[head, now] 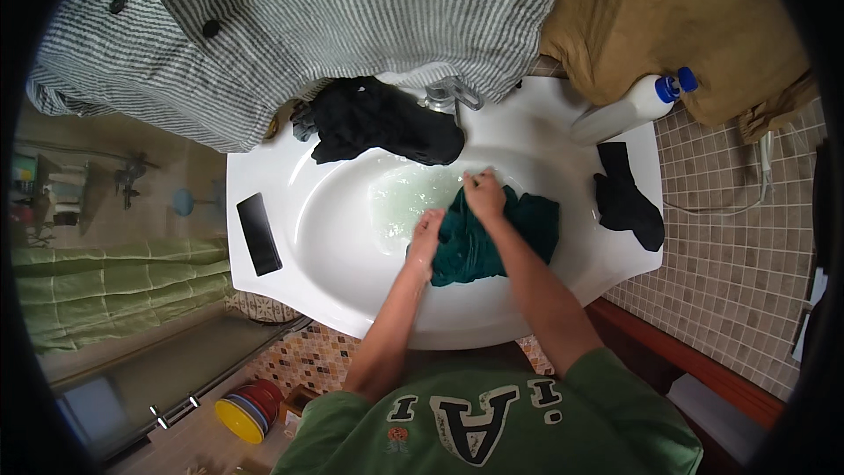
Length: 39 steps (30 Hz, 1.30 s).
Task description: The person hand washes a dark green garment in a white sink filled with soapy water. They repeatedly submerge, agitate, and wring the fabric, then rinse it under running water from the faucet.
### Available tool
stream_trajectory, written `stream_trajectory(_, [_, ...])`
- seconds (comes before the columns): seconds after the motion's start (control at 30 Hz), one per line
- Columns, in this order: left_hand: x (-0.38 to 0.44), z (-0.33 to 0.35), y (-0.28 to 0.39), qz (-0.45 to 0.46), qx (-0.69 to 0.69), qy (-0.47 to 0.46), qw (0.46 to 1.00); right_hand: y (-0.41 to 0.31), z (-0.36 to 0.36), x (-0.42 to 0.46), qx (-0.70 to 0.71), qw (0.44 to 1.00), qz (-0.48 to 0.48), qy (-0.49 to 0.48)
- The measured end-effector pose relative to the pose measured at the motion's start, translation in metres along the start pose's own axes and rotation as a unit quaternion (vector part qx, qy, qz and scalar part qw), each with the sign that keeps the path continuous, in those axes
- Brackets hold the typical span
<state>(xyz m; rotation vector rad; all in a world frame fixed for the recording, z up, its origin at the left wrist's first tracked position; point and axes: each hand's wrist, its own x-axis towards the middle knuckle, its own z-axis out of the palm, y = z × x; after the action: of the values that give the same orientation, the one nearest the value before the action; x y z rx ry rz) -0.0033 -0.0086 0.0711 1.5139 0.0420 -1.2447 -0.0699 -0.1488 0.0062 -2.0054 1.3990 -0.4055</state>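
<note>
A wet dark green garment [469,247] lies bunched in the right half of a white washbasin [333,257], beside shallow, slightly cloudy water [399,201]. At the cloth's left edge is my left hand [427,234], wet and with bent fingers. My right hand [484,194] rests over the garment's far edge, fingers curled near the water. Both hands touch the cloth, but blur and overlap hide whether either grips it. Black clothing [389,122] is heaped on the basin's back rim, left of the chrome faucet [452,92].
A black phone [259,234] lies on the left rim. On the right rim are a black sock [626,204] and a white pump bottle [626,109]. A striped shirt [395,6] and brown cloth [659,20] hang behind. Colored basins [247,412] stand below left.
</note>
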Motion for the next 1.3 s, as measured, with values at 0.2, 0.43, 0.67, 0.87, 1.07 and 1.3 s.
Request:
stream_trajectory(0.2, [0.041,-0.066,-0.004,0.297,0.305,0.165,0.89,0.02,-0.02,0.011,-0.014,0.989,-0.084,-0.119])
stream_trajectory(0.43, [0.04,-0.058,0.005,-0.005,0.536,0.076,0.841,0.016,-0.017,0.018,-0.259,0.892,-0.047,-0.367])
stream_trajectory(0.67, [0.088,-0.051,-0.023,0.197,0.466,0.191,0.841,-0.026,0.0,0.012,-0.139,0.986,0.04,-0.077])
stream_trajectory(0.87, [0.06,-0.014,-0.002,0.057,-0.33,-0.001,0.942,-0.053,0.007,-0.026,0.362,0.928,0.019,-0.083])
stream_trajectory(1.07, [0.031,-0.008,0.006,0.035,-0.381,-0.11,0.917,-0.094,-0.043,-0.098,0.106,0.972,-0.19,-0.093])
stream_trajectory(1.3, [0.046,-0.018,-0.045,0.182,-0.329,-0.264,0.888,-0.094,-0.024,-0.12,0.008,0.973,-0.231,0.0])
